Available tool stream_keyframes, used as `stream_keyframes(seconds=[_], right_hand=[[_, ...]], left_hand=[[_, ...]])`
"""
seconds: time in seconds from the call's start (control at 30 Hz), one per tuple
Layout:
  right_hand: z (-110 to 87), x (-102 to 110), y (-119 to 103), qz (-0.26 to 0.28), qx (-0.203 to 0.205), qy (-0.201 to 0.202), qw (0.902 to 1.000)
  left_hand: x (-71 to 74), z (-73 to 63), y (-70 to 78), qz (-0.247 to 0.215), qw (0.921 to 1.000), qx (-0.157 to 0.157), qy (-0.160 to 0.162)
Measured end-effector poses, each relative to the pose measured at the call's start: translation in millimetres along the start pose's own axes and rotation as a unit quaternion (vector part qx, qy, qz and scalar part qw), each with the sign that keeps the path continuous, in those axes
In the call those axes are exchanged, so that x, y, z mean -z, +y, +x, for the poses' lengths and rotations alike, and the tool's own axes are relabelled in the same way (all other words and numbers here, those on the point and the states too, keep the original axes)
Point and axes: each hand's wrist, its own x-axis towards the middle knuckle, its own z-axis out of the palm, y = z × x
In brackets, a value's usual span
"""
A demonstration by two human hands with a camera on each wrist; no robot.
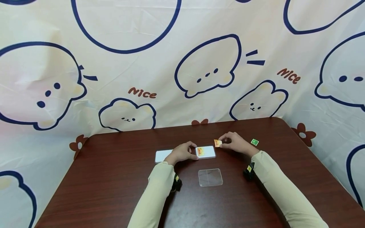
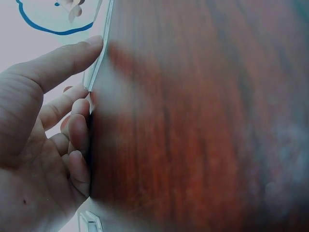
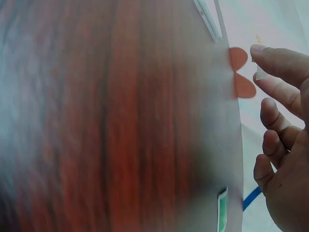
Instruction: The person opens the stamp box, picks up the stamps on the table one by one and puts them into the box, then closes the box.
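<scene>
My left hand point(image 1: 181, 152) holds the left end of a flat white rectangular case point(image 1: 209, 152) between thumb and forefinger. A yellow-orange picture shows on the left part of its face. In the left wrist view the case point(image 2: 100, 65) appears edge-on, thumb on its near side, the other fingers curled below. Just past the case's right end, my right hand point(image 1: 236, 143) pinches a small yellow-orange picture piece point(image 1: 217, 143) by its right edge, raised above the table. From the right wrist, thumb and forefinger meet on this piece point(image 3: 261, 73), mostly hidden, while the remaining fingers curl loosely.
A clear, shallow plastic lid point(image 1: 210, 177) lies nearer me on the brown table point(image 1: 114, 186). Another white case point(image 1: 162, 155) sits left, partly behind my left hand. A small green piece point(image 1: 254, 142) lies right of my right hand. A patterned cloth point(image 1: 171, 114) hangs behind the table.
</scene>
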Motion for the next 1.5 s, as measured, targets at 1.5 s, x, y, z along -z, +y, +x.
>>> stream_keyframes(seconds=[1.5], right_hand=[[-1.0, -28.6, -24.8, -0.064, 0.048, -0.028, 0.9964]], left_hand=[[-1.5, 2.3, -0.5, 0.002, 1.0000, 0.005, 0.005]])
